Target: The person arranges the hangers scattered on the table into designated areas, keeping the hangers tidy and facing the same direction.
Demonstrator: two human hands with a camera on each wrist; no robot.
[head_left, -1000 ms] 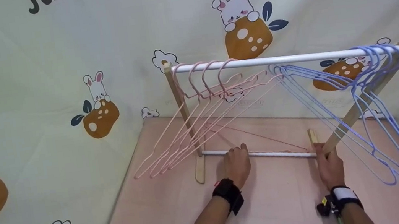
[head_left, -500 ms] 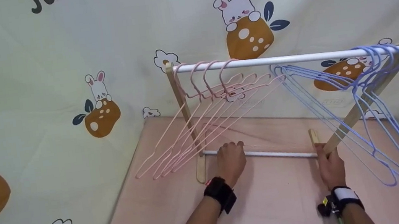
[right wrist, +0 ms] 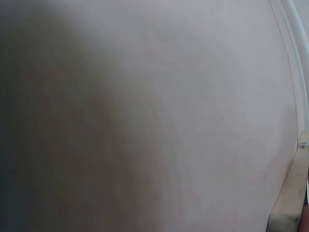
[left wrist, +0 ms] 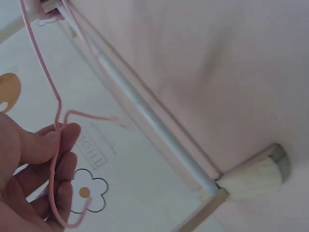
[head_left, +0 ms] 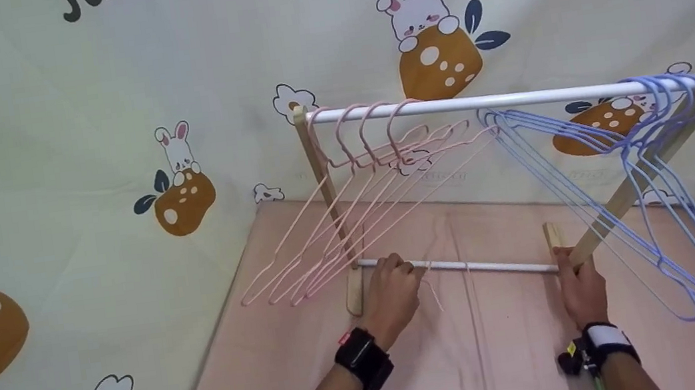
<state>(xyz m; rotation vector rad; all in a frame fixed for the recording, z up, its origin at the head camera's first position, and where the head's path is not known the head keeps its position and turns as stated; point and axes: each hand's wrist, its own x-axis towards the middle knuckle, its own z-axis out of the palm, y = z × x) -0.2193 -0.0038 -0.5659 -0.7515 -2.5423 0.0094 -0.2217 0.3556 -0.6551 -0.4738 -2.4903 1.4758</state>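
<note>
My left hand is by the left end of the rack's lower white bar, pinching a pink wire hanger between thumb and index finger. In the left wrist view, the same hanger is gripped at its neck, and its hook curls down past the fingers. From the head, part of the hanger extends across the lower bar toward the front. My right hand holds the wooden base at the rack's right leg. The right wrist view shows mostly blurred cloth and that wooden foot at its edge.
Several pink hangers hang at the left of the top bar. Several blue hangers hang at its right end. A pink cloth surface lies below, with a printed bunny curtain behind.
My left hand has shifted left along the lower bar. The pink hanger has swung from behind the bar to across it, toward the front. My right hand stays put.
</note>
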